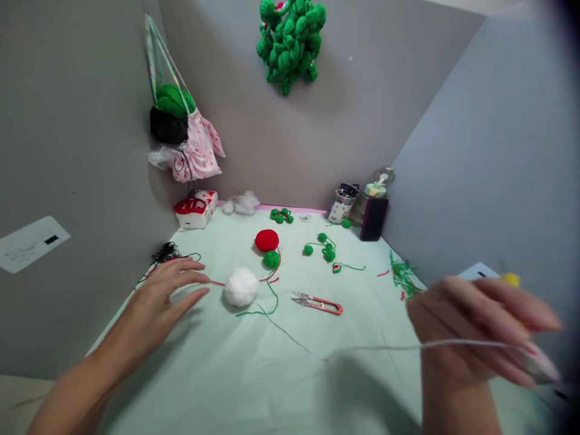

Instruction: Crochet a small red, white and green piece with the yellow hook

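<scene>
My left hand (165, 290) lies low over the pale green table cover (235, 374), fingers stretched toward a white yarn ball (241, 286) without touching it. My right hand (480, 332) is raised at the right, blurred by motion, with a white strand (371, 348) running across its fingers to the cloth and a yellow-tipped tool (511, 279) behind them. Red-handled thread snips (319, 303) lie between the hands. Behind the white ball sit a red crocheted piece (266, 240) and a small green ball (271, 259) with trailing yarn.
Small green crocheted bits (324, 248) and green yarn scraps (401, 278) are scattered at the back right. A tissue box (196, 209), white stuffing (242, 203), a cup (342, 204) and a dark phone (374, 219) line the back. Grey walls hold a hanging bag (181, 139) and green crochet cluster (290, 42).
</scene>
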The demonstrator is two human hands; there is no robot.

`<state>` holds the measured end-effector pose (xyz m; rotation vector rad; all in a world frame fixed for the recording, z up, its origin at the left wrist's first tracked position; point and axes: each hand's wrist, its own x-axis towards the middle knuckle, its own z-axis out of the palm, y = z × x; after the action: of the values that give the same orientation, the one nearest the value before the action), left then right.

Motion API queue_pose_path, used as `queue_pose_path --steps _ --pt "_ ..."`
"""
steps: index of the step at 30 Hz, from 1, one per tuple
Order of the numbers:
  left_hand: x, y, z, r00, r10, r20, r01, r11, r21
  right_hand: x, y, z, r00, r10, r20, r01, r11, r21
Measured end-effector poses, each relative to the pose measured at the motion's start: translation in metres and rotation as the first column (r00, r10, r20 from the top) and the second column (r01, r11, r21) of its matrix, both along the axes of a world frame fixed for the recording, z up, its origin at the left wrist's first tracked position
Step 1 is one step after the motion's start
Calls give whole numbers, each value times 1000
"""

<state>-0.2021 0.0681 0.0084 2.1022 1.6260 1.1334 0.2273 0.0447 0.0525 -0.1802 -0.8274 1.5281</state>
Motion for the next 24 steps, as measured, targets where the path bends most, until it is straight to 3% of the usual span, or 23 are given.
queue_pose_path --steps 2,6,8,11,15,17,20,22,24 --pt "20 4 -7 997 -73 -28 71 997 -36 -17 11 0 996 87 -2 -86 990 110" --pt "65 8 -17 968 -198 -157 160 961 -225 -41 25 -5 982 22 188 -20 1000 -8" --pt "75 10 -18 939 -233 -252 174 956 -235 -43 28 -11 973 3 232 6 999 -40" --pt "69 22 -10 920 -227 -319 143 953 -266 -40 33 -20 973 -9 232 27 997 -76" --pt "40 67 8 970 -100 -221 13 932 -363 -37 37 -28 983 -1 184 27 990 -140" --pt "29 94 17 973 -47 -224 -31 943 -330 -37 37 -31 984 47 172 -21 988 -150" --pt "25 121 25 967 100 -233 -142 975 -170 -37 37 -34 980 95 174 -57 976 -210" --pt "31 124 25 973 94 -210 -115 989 -90 -36 37 -33 982 91 168 -45 965 -257" --pt "40 116 20 982 -36 -183 19 996 -91 -35 37 -33 986 72 152 -26 959 -283"
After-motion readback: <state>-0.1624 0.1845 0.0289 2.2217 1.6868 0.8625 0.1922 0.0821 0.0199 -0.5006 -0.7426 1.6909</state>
